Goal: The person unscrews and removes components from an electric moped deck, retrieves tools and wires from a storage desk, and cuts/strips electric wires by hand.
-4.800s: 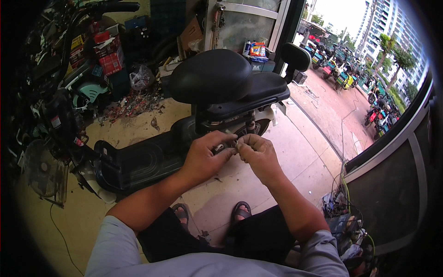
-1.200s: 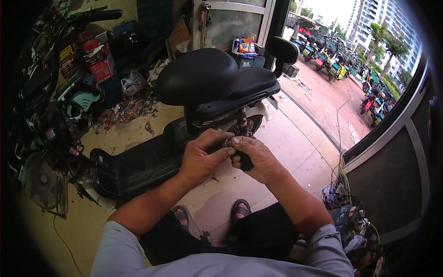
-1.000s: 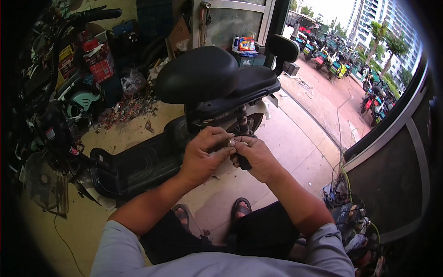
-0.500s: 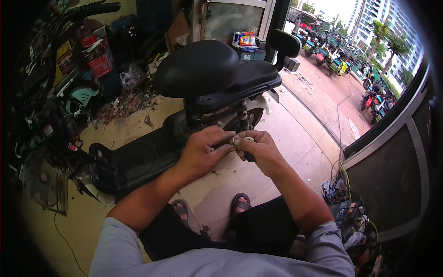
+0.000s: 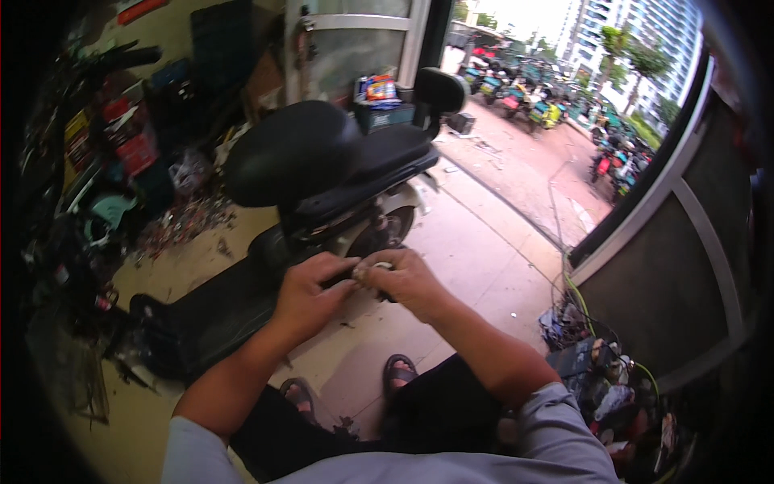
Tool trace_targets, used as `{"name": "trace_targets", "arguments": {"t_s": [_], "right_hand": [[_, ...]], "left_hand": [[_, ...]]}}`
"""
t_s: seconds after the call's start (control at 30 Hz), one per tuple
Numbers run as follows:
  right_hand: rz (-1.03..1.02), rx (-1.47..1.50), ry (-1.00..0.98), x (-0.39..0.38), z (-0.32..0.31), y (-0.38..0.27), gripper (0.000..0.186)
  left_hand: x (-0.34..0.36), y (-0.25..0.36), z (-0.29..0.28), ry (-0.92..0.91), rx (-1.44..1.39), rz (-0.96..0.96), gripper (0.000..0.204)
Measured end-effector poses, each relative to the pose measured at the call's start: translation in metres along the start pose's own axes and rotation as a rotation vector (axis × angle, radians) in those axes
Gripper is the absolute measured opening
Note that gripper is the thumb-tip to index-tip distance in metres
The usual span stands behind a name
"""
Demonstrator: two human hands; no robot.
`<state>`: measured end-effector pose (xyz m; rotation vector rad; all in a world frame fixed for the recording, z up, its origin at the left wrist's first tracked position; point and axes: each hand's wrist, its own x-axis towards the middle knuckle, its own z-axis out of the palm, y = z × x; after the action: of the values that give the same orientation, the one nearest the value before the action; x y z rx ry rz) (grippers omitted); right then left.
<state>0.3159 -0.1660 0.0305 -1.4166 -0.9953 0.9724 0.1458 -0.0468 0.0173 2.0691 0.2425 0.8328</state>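
So there's a small pale metal-looking part (image 5: 379,267) pinched right where your two hands meet, out in front of your knees and just this side of the scooter's rear wheel; it's too tiny and too covered by fingers to say what it actually is. Your left hand (image 5: 310,294) has its fingers curled in narrow, thumb and fingertips closed onto the left end of that part, with something dark showing under the fingertips that I can't make out. Your right hand (image 5: 407,282) is folded nearly into a fist over the right end, knuckles up, and a short dark stub (image 5: 385,297) pokes out below it, maybe a tool handle, can't tell. Both hands are touching each other at the fingertips, so the part sits between them, not resting on anything. Right behind the hands is the black electric scooter with the wide padded seat (image 5: 294,149), its small black backrest pad (image 5: 441,89) sticking up at the rear, and its flat black footboard (image 5: 201,319) running off to your left. Your sandalled feet (image 5: 399,373) are on the pale tiled floor (image 5: 476,266) below your hands. Off to your right there's a tangle of wires and small boxes (image 5: 601,371) by the dark door frame, and on the far left a heap of scrap bits (image 5: 181,222) on the floor.
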Motion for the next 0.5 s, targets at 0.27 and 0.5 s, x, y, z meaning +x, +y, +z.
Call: {"name": "trace_targets", "arguments": {"t_s": [0.27, 0.5], "right_hand": [[-0.187, -0.255, 0.052, 0.000, -0.003, 0.004, 0.024], [-0.385, -0.541, 0.097, -0.008, 0.006, 0.003, 0.024]], "left_hand": [[-0.002, -0.002, 0.008, -0.022, -0.452, -0.413, 0.033], [-0.004, -0.004, -0.003, -0.072, -0.738, -0.562, 0.031]]}}
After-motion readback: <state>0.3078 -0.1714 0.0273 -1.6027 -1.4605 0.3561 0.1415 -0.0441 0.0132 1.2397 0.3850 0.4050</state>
